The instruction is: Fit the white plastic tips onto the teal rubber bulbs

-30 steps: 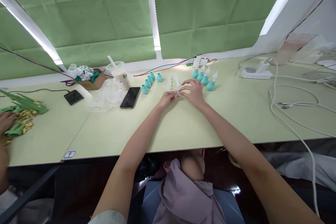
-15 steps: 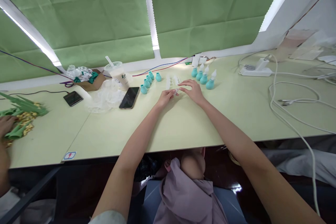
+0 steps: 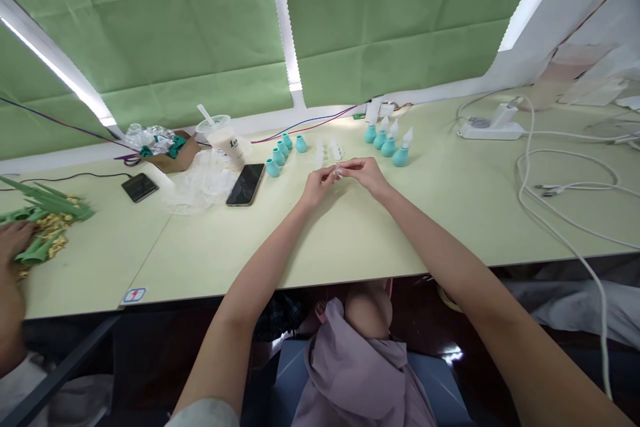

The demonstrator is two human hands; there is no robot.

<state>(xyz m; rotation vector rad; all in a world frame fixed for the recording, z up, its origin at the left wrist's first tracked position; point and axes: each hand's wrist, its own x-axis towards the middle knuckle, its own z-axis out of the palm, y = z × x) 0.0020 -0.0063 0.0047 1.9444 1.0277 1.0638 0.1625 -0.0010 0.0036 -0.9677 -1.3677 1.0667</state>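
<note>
Fingertip to fingertip, my left hand (image 3: 319, 185) and my right hand (image 3: 369, 175) pinch a small clear plastic piece (image 3: 337, 171) just above the table. Fingers hide most of it. Right behind them, small whitish plastic pieces (image 3: 320, 155) lie in short rows. To the left stand several teal rubber bulbs (image 3: 279, 156) with open necks, and one more open bulb (image 3: 301, 143) sits a little apart. On the right, a group of teal bulbs (image 3: 400, 156) stands upright, with clear pointed tips (image 3: 408, 137) in their necks.
A phone (image 3: 245, 185), a drink cup with straw (image 3: 225, 140), a crumpled plastic bag (image 3: 200, 183) and a cardboard box (image 3: 175, 159) are at left. Another person's hand (image 3: 15, 240) rests by green and yellow pieces (image 3: 50, 227). White cables (image 3: 575, 187) and a power strip (image 3: 490, 130) occupy the right.
My right hand's fingers, spread apart before, have closed in on the small clear piece beside my left fingertips. The bulbs have stayed in place.
</note>
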